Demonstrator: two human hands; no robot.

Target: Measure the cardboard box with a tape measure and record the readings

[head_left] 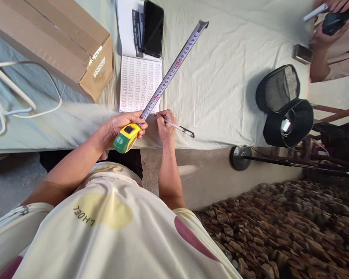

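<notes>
My left hand (127,123) grips a yellow and green tape measure (127,138) near the table's front edge. Its marked metal blade (172,71) is pulled out and slants up to the right, with the hooked end farthest from me. Pinched in my right hand (166,124) is a clear pen (178,127) with a dark end pointing right. That hand rests at the lower right corner of an open booklet (140,83) filled with rows of small writing. The blade crosses the booklet's right side. Fingers hide the pen's writing tip.
A black phone (153,29) lies on the booklet's upper page. Left of it are a cardboard box (55,42) and white cables (17,91). An open black case (287,106) and a small dark box (302,53) sit at the right. Another person's hands (334,29) hold a dark object.
</notes>
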